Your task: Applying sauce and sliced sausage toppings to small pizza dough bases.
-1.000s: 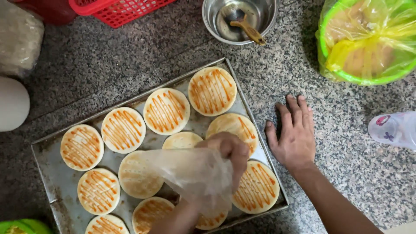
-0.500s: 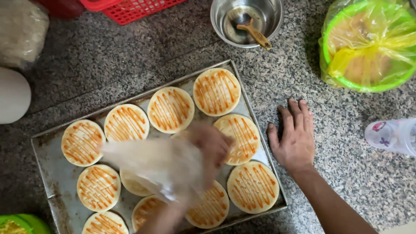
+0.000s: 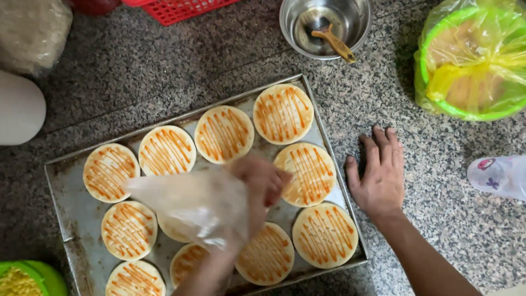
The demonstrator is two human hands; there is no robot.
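Observation:
A metal baking tray (image 3: 74, 222) on the granite counter holds several round flat breads striped with orange sauce, such as the round (image 3: 283, 113) at the far right corner. My left hand (image 3: 262, 183) is blurred over the middle of the tray. It grips a clear plastic piping bag (image 3: 189, 205), which hides part of a paler round (image 3: 171, 229). My right hand (image 3: 378, 178) lies flat on the counter, palm down and fingers spread, just right of the tray's edge and holding nothing.
Beyond the tray stand a steel bowl (image 3: 307, 22) with a wooden-handled brush (image 3: 335, 44) and a red basket (image 3: 175, 8). A green basket in a yellow plastic bag (image 3: 471, 66) is far right. Also here: a small bottle (image 3: 498, 176), a white rounded object (image 3: 19, 107), a green bowl (image 3: 24, 277).
My left hand with the bag has moved from the tray's near right part toward its middle and left. My right hand has stayed flat on the counter.

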